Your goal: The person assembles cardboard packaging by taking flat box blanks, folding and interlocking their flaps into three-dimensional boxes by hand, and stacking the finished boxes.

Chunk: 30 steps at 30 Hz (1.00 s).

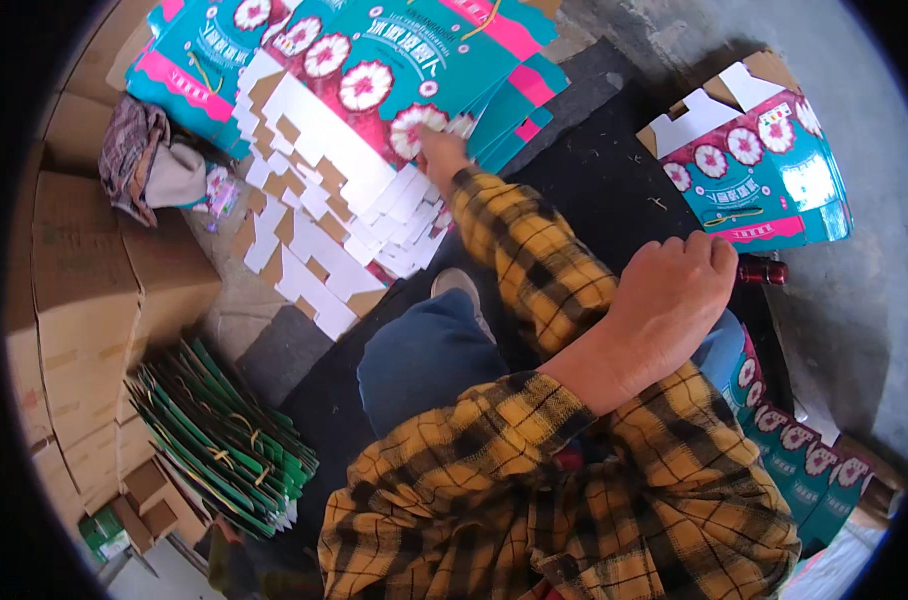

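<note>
My arms cross, the left over the right. My right hand (442,158) reaches to a stack of flattened teal and pink cartons (394,62), its fingers closed at the edge of a carton there. My left hand (669,305) is out to the right with curled fingers, back upward; what they hold, if anything, is hidden. Just beyond its knuckles a teal carton with fruit pictures and a cord handle (749,175) leans, white and brown flaps at its far end. A shiny dark red cylinder (764,270) sticks out beside that hand; whether I hold it cannot be told.
Brown cardboard boxes (84,290) line the left side. Green folded cartons with cord handles (224,440) stand in a row at the lower left. More teal cartons (799,470) are at the lower right. Cloth (139,165) lies by the stack; a black mat (614,150) covers the floor.
</note>
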### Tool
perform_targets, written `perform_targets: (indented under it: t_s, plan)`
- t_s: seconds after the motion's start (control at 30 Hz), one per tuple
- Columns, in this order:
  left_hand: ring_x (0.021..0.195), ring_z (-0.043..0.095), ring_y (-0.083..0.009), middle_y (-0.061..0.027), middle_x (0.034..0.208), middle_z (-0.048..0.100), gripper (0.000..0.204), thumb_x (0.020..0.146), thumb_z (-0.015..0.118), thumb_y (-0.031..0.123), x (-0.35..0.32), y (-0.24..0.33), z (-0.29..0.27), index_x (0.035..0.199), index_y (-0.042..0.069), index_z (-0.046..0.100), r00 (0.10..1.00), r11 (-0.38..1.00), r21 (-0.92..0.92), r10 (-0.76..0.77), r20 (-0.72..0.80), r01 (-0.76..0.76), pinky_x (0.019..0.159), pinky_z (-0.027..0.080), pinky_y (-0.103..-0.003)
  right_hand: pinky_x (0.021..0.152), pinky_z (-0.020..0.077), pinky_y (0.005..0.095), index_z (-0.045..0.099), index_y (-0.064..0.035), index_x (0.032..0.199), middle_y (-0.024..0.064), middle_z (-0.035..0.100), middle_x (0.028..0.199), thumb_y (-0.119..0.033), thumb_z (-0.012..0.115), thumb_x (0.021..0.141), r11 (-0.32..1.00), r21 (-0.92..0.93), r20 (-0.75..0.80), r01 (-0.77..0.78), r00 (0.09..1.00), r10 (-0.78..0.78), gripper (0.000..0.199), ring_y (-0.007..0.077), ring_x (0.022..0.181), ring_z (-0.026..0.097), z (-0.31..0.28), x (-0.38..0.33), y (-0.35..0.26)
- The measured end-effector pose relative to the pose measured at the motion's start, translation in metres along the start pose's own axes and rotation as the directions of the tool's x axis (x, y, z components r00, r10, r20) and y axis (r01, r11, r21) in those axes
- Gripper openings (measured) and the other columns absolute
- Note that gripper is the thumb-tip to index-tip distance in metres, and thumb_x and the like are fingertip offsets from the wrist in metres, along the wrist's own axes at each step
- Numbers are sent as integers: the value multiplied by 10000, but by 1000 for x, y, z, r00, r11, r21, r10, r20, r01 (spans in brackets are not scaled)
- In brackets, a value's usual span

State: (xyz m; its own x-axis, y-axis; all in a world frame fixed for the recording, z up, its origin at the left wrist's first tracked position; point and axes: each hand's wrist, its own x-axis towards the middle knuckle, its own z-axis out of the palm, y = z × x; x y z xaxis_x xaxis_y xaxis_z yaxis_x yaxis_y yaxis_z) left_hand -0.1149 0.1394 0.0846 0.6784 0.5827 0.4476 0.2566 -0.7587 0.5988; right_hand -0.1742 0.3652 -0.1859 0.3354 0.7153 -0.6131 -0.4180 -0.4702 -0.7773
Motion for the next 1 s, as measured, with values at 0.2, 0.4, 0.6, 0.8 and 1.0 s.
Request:
perform_targets:
  t_s: [0.2, 0.4, 0.6, 0.8, 1.0]
  plan:
    - [713, 629, -303, -123, 823, 588, 298, 830, 651, 182, 0, -7, 4, 1050, 7, 550, 997, 996, -47, -71, 11, 72, 603, 506, -398, 467, 466, 278, 605, -103, 854, -14, 545, 669, -262, 690, 853, 978, 206, 129, -23, 992, -4, 180, 101, 525, 510, -10, -35, -39]
    - [809, 626, -378, -170, 910, 634, 238, 847, 623, 177, -6, -19, -29, 1023, 25, 575, 973, 973, -92, -220, -68, 213, 700, 503, -461, 668, 500, 266, 657, -24, 938, 50, 664, 847, -137, 620, 836, 773, 306, 89, 555, 792, -604, 157, 136, 742, 630, -120, -107, -146]
    - [1021, 589, -385, -199, 1101, 620, 361, 842, 558, 90, -31, -82, -93, 1200, 54, 561, 944, 882, 338, -312, -102, 328, 863, 472, -459, 812, 519, 286, 657, -14, 1052, 85, 687, 971, -233, 564, 880, 785, 47, 16, 617, 786, -618, 293, 174, 869, 660, -325, -239, -247]
    - [1177, 492, -403, -222, 1309, 483, 753, 687, 689, 132, -50, -50, -74, 1381, 75, 401, 916, 973, 220, -154, 371, 74, 975, 430, -455, 933, 494, 329, 557, -14, 1210, 124, 630, 1159, -231, 575, 910, 698, 36, -29, 716, 698, -715, 371, 212, 1047, 625, -442, -379, -243]
    - [1291, 415, -373, -194, 1389, 437, 785, 735, 664, 130, -41, 13, 10, 1443, 31, 338, 861, 942, 73, 264, 435, -326, 1062, 354, -423, 977, 481, 360, 472, -5, 1278, 150, 585, 1230, -247, 565, 937, 552, -83, 74, 830, 558, -827, 428, 246, 1106, 603, -535, -391, -210]
